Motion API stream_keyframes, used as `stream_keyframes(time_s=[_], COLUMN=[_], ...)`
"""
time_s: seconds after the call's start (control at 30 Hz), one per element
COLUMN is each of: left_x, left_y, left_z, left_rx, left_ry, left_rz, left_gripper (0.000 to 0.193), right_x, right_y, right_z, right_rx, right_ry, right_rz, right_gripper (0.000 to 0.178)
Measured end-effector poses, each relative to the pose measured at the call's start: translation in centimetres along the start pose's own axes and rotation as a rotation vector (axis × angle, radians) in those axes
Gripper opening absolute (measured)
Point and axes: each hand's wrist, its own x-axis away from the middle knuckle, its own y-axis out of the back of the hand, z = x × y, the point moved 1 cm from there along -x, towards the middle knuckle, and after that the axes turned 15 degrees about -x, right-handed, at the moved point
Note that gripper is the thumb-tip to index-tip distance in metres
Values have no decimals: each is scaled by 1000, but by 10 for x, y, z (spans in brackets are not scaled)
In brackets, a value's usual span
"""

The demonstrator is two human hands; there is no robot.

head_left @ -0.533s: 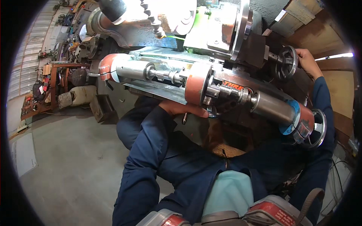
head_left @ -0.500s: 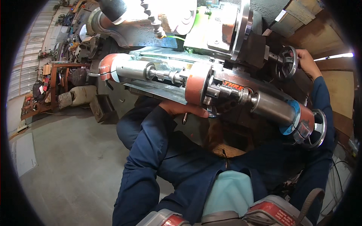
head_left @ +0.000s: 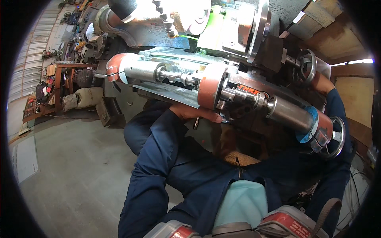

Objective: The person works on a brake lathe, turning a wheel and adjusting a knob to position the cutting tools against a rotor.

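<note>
Before me a long grinding machine holds a shiny stepped metal shaft (head_left: 176, 77) lengthwise. The shaft passes through a red ring-shaped housing (head_left: 210, 87). Grey cylinders (head_left: 143, 71) with red ends flank it on both sides. Below the red housing, my left hand (head_left: 194, 112) is closed at a small chrome handwheel (head_left: 226, 119). Its thumb lies along the top, and its other fingers are mostly hidden. At the far right my right hand (head_left: 322, 83) grips the lower rim of a larger handwheel (head_left: 308, 66), its fingertips hidden by the wheel.
A bright lamp with a black head (head_left: 122, 8) and the large grinding wheel (head_left: 258, 31) are behind the shaft. Another chrome handwheel (head_left: 337, 138) sticks out at the near right. A metal box (head_left: 109, 112) stands on the floor at left, beside a cluttered bench.
My right hand has moved down and nearer along the rim of the right handwheel. The left hand stays at its small handwheel. The view has shifted slightly.
</note>
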Motion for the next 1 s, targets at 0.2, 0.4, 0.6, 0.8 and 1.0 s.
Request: stream_keyframes(time_s=[0.2, 0.4, 0.6, 0.8, 1.0], left_x=[-3, 0, -2, -4, 3], left_y=[-1, -1, -1, -1, 0], left_z=[-2, 4, 3, -2, -6], left_rx=[-18, 6, -17, 1, -56], left_ry=[-2, 9, -2, -57, -3], left_rz=[18, -4, 8, 5, 9], left_gripper=[65, 65, 65, 66, 67], right_x=[52, 66, 64, 39, -1], right_y=[-10, 15, 35, 41, 33], right_z=[70, 86, 73, 62, 37], right_rx=[-411, -443, -495, -654, -481], right_ry=[-128, -6, 234, 277, 214], right_rz=[17, 220, -22, -236, -350], right_gripper=[22, 22, 28, 30, 23])
